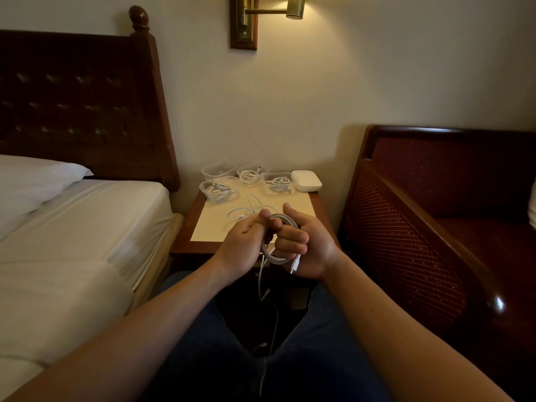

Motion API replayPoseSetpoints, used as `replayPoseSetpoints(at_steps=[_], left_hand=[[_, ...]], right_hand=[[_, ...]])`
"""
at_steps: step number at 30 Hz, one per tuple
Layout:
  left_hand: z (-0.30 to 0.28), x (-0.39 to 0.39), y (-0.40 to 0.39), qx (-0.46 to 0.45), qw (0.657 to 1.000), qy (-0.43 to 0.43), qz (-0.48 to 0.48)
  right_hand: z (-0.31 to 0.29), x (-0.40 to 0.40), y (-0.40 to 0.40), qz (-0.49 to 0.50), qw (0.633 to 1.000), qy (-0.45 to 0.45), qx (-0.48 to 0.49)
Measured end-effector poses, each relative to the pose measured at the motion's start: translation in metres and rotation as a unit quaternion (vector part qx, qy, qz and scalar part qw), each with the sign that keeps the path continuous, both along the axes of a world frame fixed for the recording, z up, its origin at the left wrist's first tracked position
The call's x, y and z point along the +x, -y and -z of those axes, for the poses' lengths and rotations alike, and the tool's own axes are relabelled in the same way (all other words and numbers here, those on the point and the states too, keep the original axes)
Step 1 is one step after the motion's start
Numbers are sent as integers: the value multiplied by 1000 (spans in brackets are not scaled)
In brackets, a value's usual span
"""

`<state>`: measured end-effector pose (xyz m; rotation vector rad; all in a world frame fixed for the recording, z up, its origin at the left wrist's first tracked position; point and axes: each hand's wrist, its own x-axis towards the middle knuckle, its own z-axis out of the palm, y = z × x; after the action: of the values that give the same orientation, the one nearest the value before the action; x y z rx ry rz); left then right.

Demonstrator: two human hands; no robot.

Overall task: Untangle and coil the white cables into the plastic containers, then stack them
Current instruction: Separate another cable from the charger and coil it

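While both hands (278, 242) grip it, the cable coil (285, 221) loops between them.

We've got the nightstand (203, 227) beyond the hands: four plastic containers (219, 189) and a white lid stack (306, 180) at its far edge, one loose cable (249, 208) nearer the hands

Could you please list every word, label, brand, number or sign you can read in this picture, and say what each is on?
There is none to read.
The plastic containers, the white lid and the white cable that both hands are coiling show no print.
The brass wall lamp and its wooden plate bear no visible lettering.
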<state>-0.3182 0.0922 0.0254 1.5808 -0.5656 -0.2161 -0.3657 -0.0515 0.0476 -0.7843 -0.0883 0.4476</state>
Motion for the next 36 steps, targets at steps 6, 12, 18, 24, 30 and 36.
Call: replayPoseSetpoints(at_steps=[6, 12, 18, 24, 30, 36], left_hand=[[9, 10, -4, 121, 987, 97, -37], [5, 12, -8, 192, 952, 220, -93], [16, 20, -19, 234, 933, 245, -123], [25, 22, -16, 258, 916, 256, -170], [14, 18, -6, 206, 943, 206, -158], [13, 15, -9, 172, 971, 144, -86]], right_hand=[[-1, 3, -7, 115, 979, -50, -159], [-7, 2, -5, 221, 900, -43, -374], [-10, -3, 12, 133, 898, -121, -401], [-10, 0, 15, 145, 915, -113, -360], [2, -3, 3, 224, 924, -71, -302], [21, 1, 13, 234, 853, 38, -465]])
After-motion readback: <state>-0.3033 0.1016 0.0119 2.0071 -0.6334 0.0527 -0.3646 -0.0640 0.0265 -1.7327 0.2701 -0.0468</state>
